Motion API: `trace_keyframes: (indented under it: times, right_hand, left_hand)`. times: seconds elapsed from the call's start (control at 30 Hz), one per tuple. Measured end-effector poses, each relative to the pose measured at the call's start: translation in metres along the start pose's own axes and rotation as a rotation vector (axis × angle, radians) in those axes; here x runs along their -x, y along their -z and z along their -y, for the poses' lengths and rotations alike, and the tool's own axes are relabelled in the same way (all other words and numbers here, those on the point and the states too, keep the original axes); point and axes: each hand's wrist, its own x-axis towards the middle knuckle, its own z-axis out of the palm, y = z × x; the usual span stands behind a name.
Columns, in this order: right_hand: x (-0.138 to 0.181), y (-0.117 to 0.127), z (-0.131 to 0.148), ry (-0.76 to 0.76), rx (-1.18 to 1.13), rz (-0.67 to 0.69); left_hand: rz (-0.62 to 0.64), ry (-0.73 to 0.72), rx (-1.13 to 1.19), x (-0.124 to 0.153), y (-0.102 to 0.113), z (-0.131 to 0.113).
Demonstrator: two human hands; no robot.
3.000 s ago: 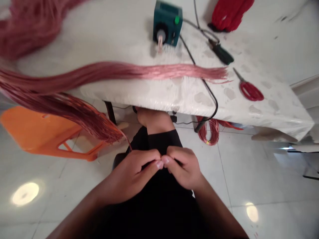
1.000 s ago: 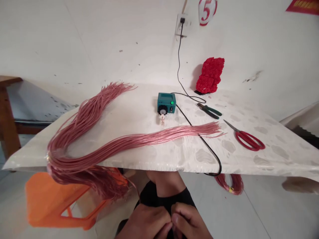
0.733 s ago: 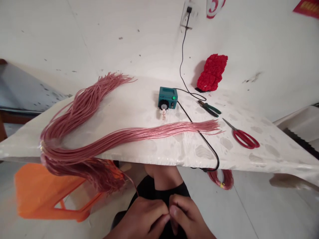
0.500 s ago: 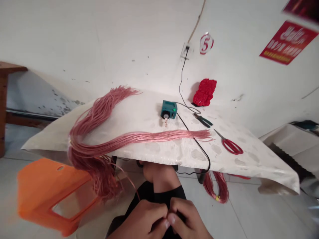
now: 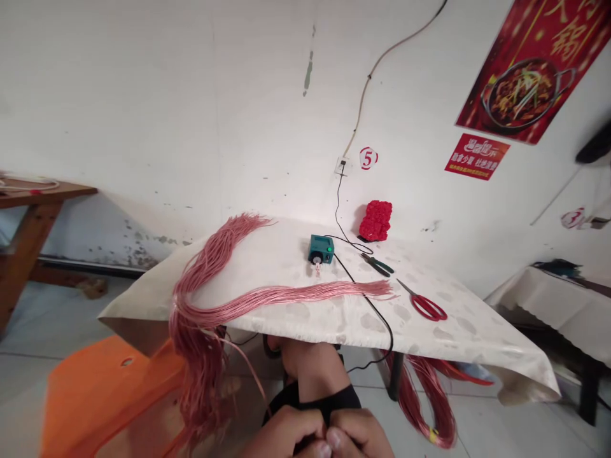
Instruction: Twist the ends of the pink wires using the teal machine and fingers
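At the bottom edge my left hand (image 5: pixel 290 434) and my right hand (image 5: pixel 359 435) meet over my lap, fingers curled and thumbs pressed together. A few pink cords (image 5: pixel 249 366) run down from the big bundle to my left hand, which is closed on them. My right hand is pinched shut against the left, and what lies between its fingertips is hidden. The bundle of pink cords (image 5: pixel 281 295) is folded over the table's left part, its loop hanging past the front edge.
On the table (image 5: pixel 344 327) stand a small teal machine (image 5: pixel 321 248) with a black cable and a red textured block (image 5: pixel 376 221). Pliers (image 5: pixel 379 264) and red-handled scissors (image 5: pixel 427 307) lie to the right. An orange stool (image 5: pixel 95 381) stands left; a tied cord coil (image 5: pixel 432 397) hangs below the table.
My view has tilted upward, so the table and hands sit lower in it and more wall shows. My hands stay together, fingertips meeting.
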Motion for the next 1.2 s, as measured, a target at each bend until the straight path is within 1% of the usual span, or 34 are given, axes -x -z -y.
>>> trace_keyframes:
  times: [0.1, 0.2, 0.3, 0.5, 0.63, 0.73, 0.83, 0.93, 1.1, 1.2]
  right_hand:
    - [0.004, 0.008, 0.010, -0.038, -0.045, 0.068]
    - [0.006, 0.011, 0.017, -0.079, -0.091, 0.075]
    - [0.006, 0.008, 0.016, -0.082, -0.095, 0.059]
    - [0.004, 0.003, -0.002, -0.100, -0.106, -0.015]
    - [-0.002, 0.012, -0.011, -0.126, -0.045, -0.033]
    - [-0.008, 0.025, -0.017, -0.119, -0.002, -0.029]
    - [-0.015, 0.036, -0.020, -0.107, -0.005, -0.013]
    - [-0.021, 0.042, -0.019, -0.076, -0.034, 0.001]
    - [-0.018, 0.041, -0.008, -0.033, -0.056, 0.004]
    - [-0.011, 0.039, -0.004, -0.034, 0.012, 0.004]
  left_hand:
    - [-0.033, 0.045, -0.008, 0.005, -0.001, -0.014]
    - [-0.048, 0.038, -0.047, 0.007, -0.001, -0.018]
    - [-0.043, 0.009, -0.045, 0.006, -0.002, -0.012]
    - [-0.020, -0.022, 0.110, -0.008, -0.007, 0.008]
    - [-0.043, 0.001, 0.133, -0.026, -0.009, 0.016]
    - [-0.045, 0.022, 0.129, -0.040, -0.009, 0.017]
    - [-0.022, 0.012, 0.101, -0.050, -0.007, 0.014]
    - [0.005, 0.017, 0.067, -0.054, -0.005, 0.011]
    - [-0.051, 0.148, -0.092, -0.044, -0.005, -0.004]
    - [-0.047, 0.162, -0.125, -0.036, -0.004, -0.016]
